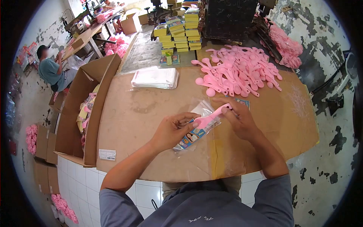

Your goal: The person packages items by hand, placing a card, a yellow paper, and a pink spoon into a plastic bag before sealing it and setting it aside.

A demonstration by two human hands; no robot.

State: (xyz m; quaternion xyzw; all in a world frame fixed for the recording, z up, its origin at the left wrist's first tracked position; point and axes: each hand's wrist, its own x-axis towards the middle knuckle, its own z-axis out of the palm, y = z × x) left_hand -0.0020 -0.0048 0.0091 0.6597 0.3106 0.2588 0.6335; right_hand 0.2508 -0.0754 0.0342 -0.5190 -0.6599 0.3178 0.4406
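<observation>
Both left hand [172, 130] and right hand [242, 122] clamp fingers [181, 117] on a pink spoon [209, 118], partly hiding a printed card [189, 140].

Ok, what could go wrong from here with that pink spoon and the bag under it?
The pink spoon, held between the fingers of the left hand and right hand, might slip. The thin, wrinkled clear plastic bag beneath could snag or crease. Farther back, the uneven stacks of yellow-edged cards might topple if bumped.
</observation>
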